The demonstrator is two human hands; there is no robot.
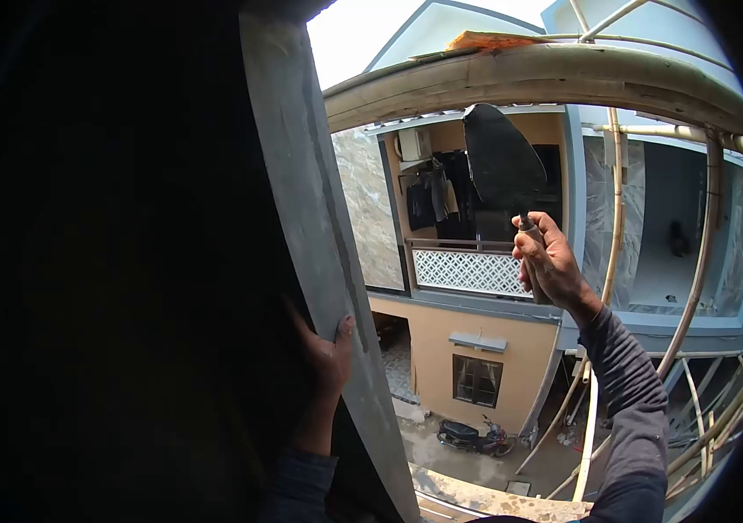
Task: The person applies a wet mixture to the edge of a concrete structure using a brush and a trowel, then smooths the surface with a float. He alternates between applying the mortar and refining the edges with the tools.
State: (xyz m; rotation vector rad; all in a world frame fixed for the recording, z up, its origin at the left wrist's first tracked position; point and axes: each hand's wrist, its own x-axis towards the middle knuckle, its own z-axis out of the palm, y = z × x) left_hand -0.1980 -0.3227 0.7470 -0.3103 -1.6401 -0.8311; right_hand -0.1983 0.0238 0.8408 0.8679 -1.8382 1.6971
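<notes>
My right hand (pixel 553 266) is closed round the handle of a trowel (pixel 502 161). Its broad dark blade points upward in front of the house opposite. To the left, my left hand (pixel 330 353) braces against the edge of a grey cement-rendered window jamb (pixel 310 192). The thumb lies on the jamb's pale face, while the stretched fingers reach onto the shaded inner side and are partly lost in the dark. A darker, damp-looking strip runs down the jamb's outer edge.
A thick bamboo pole (pixel 546 77) crosses overhead, and upright bamboo scaffolding (pixel 617 209) stands at the right. Below is a rough sill (pixel 494 499). Far down, a motorbike (pixel 476 436) is parked by the house opposite, which has a white balcony railing (pixel 467 271).
</notes>
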